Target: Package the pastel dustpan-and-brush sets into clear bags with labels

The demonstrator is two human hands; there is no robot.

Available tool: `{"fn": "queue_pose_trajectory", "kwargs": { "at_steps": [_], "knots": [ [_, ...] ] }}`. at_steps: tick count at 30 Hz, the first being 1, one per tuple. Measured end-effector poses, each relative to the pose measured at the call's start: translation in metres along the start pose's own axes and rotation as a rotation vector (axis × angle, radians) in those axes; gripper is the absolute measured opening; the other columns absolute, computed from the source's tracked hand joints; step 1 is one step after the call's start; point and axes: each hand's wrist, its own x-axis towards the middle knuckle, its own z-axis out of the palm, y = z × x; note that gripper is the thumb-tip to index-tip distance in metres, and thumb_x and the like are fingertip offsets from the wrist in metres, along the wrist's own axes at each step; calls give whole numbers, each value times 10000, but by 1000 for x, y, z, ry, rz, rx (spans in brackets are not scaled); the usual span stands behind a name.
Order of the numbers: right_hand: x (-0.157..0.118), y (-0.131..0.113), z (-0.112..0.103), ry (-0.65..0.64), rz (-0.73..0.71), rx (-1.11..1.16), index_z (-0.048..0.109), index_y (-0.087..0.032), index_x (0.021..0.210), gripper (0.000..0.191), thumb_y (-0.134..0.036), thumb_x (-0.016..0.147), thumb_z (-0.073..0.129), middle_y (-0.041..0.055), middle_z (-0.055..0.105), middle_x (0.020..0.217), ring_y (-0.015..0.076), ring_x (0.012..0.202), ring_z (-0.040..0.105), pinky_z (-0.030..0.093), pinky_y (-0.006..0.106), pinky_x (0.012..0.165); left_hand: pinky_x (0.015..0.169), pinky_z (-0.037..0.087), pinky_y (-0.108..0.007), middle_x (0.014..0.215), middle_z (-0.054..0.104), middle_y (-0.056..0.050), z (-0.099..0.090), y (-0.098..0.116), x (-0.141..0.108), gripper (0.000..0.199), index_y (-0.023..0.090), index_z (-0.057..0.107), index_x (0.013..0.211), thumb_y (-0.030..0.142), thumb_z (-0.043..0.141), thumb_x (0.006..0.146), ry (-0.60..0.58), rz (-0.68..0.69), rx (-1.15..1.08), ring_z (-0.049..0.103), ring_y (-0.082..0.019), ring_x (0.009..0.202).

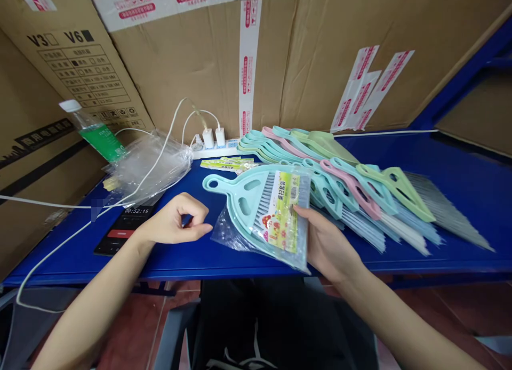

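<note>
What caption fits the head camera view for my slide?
Right hand holds a bagged teal dustpan beside fanned pastel hand brushes.

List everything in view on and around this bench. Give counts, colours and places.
bagged dustpan and brush set: 1, pale teal, held over the bench front
loose dustpans and brushes: many, too overlapped to count, teal, pink and green, fanned across the bench's right side
water bottle: 1, clear with green label, white cap, far left
clear plastic bag: 1, left of centre
power strip: 1, white, back edge
chargers: 2, white, in the power strip
phone: 1, black, left of centre
bench: 1, blue, under everything
cardboard boxes: several, brown, behind
left hand grip: empty, beside the bag
right hand grip: holding the bagged set
</note>
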Motion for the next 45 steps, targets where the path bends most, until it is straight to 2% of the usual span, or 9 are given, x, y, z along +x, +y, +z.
{"fn": "queue_pose_trajectory", "kwargs": {
  "at_steps": [6, 10, 16, 21, 27, 30, 37, 40, 45],
  "knots": [
    [-3, -6, -17, 36, 66, -64, 660, -229, 1057, 287, -421, 860, 574, 86, 773, 973, 322, 964, 720, 608, 486, 809, 444, 316, -254, 431, 419, 37, 2, -4, 3, 488, 208, 424, 484, 498, 642, 810, 278, 28, 59, 360, -85, 431],
    [-3, -12, -24, -33, 29, -117, 669, -233, 951, 279, -453, 783, 701, 77, 775, 938, 312, 922, 730, 610, 468, 801, 495, 362, -226, 591, 446, 49, 3, -7, 5, 353, 205, 474, 696, 498, 607, 841, 386, -40, 62, 406, -87, 520],
    [-6, -16, -30, -97, -4, -137, 682, -257, 928, 406, -441, 615, 864, 33, 775, 954, 261, 866, 737, 600, 413, 794, 555, 391, -215, 766, 499, 33, 9, -15, 9, 327, 202, 528, 1010, 484, 591, 857, 199, -120, 304, 473, -110, 631],
    [-2, -15, -35, -152, -59, -223, 675, -240, 920, 377, -450, 655, 843, 40, 772, 962, 252, 879, 730, 580, 419, 824, 605, 412, -246, 932, 602, -21, 11, -19, 8, 378, 202, 530, 1116, 527, 508, 923, 231, -54, 570, 519, -130, 669],
    [5, -8, -36, -126, -249, -381, 595, -245, 1093, 520, -458, 677, 821, 83, 727, 1137, 294, 1005, 696, 574, 453, 838, 587, 422, -251, 918, 644, -19, 14, -24, 5, 522, 189, 439, 1295, 581, 439, 948, 235, 8, 643, 571, -140, 626],
    [6, -8, -35, -126, -245, -416, 539, -249, 1184, 629, -458, 665, 826, 110, 689, 1219, 318, 1056, 677, 579, 471, 842, 624, 447, -249, 927, 665, -21, 16, -22, 6, 481, 193, 478, 1261, 566, 384, 973, 176, 44, 634, 613, -146, 672],
    [4, -14, -34, -170, -112, -348, 447, -267, 1319, 736, -456, 704, 804, 122, 638, 1316, 307, 1099, 662, 583, 457, 852, 633, 457, -261, 879, 677, -21, 17, -14, 10, 422, 191, 539, 1111, 541, 347, 974, 147, -90, 641, 632, -160, 678],
    [0, -14, -35, -213, -110, -292, 312, -287, 1468, 884, -417, 736, 789, 115, 620, 1348, 287, 1114, 657, 576, 427, 871, 632, 453, -265, 842, 668, -11, 16, -14, 10, 417, 194, 536, 1110, 541, 355, 966, 177, -97, 650, 628, -165, 663],
    [-12, -11, -36, -290, -76, -268, -127, -349, 1551, 1197, -360, 767, 777, 108, 551, 1429, 267, 1106, 658, 600, 396, 809, 600, 429, -251, 792, 643, 10, 16, -18, 10, 382, 197, 538, 1083, 520, 372, 963, 214, -85, 662, 600, -150, 616]
  ]
}}
